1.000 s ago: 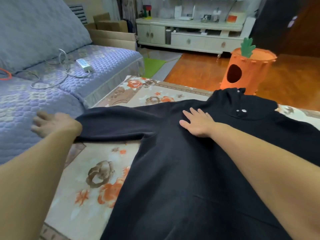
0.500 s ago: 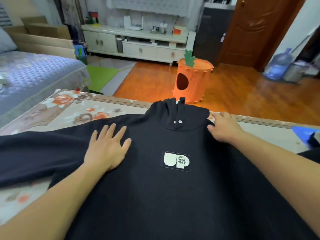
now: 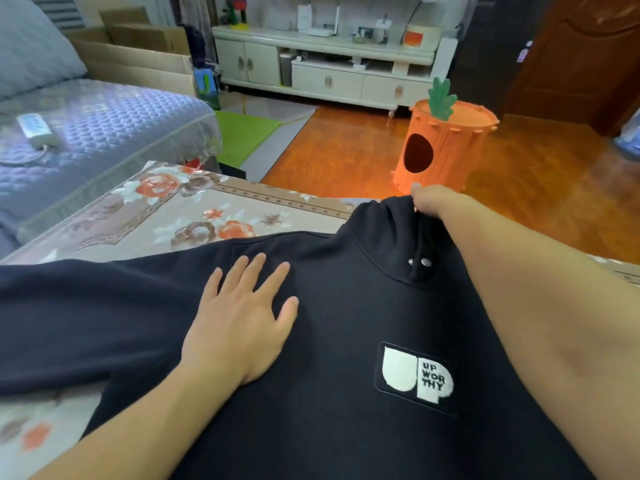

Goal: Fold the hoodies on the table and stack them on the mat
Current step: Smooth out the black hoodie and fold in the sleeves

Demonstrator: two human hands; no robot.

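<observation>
Black hoodie (image 3: 329, 341): spread flat, chest side up, on the floral-covered surface (image 3: 194, 209). Long axis from 6 o'clock to 12 o'clock, hood (image 3: 384, 230) pointing to 12 o'clock toward the far edge, hem out of frame at 6 o'clock. Left sleeve (image 3: 86, 306) extended toward 9 o'clock, crossing the surface to the frame edge. White logo patch (image 3: 415, 375) on the chest, reading upright from the wearer's position. Two metal snaps (image 3: 419, 262) at the neckline, between patch and hood.

Left hand (image 3: 242, 323): palm down on the shoulder area at 9 o'clock of the neckline, fingers (image 3: 254, 275) straight and slightly spread, pressing the fabric flat, holding nothing.

Right hand (image 3: 434, 202): at the top of the hood, 12 o'clock end, fingers curled and pinching the hood fabric, lifting it slightly off the surface.

Surroundings: orange carrot-shaped bin (image 3: 446, 147) on the wooden floor at 12 o'clock beyond the surface; quilted sofa (image 3: 86, 133) at 10 o'clock; white cabinet (image 3: 322, 71) along the far wall.
</observation>
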